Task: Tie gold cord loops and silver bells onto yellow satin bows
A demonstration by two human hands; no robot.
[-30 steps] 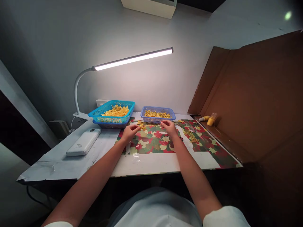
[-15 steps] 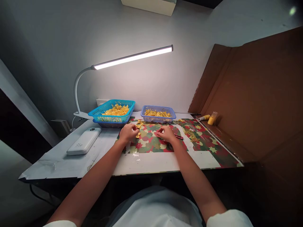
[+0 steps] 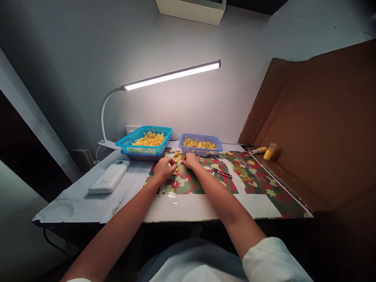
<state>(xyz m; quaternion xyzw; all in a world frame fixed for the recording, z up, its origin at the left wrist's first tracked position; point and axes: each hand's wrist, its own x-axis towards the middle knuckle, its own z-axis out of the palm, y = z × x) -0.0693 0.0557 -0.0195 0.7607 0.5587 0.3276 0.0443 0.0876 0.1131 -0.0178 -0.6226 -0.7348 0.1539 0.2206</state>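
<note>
My left hand (image 3: 165, 168) is closed in a pinch over the patterned sheet; what its fingertips hold is too small to name. Close beside it lie small yellow ribbon-like pieces (image 3: 175, 171). Just to the right, my right hand (image 3: 190, 160) also has its fingers pressed together, nearly meeting the left at the yellow pieces. Its fingertips are partly hidden, so I cannot make out what is in them. A red-handled tool (image 3: 222, 173), perhaps snips, lies right of my right forearm.
Behind my hands stand a turquoise basket (image 3: 164, 137) and a purple basket (image 3: 217, 146), both with yellow pieces. Gold strands (image 3: 243, 173) lie at right. A white power bank (image 3: 110, 178), a lamp (image 3: 173, 74), a yellow bottle (image 3: 268, 153) and a cardboard wall (image 3: 317, 117) surround the work area.
My right hand has moved left and slightly away from me, close to my left hand, uncovering the red-handled tool. The whole view has shifted a little.
</note>
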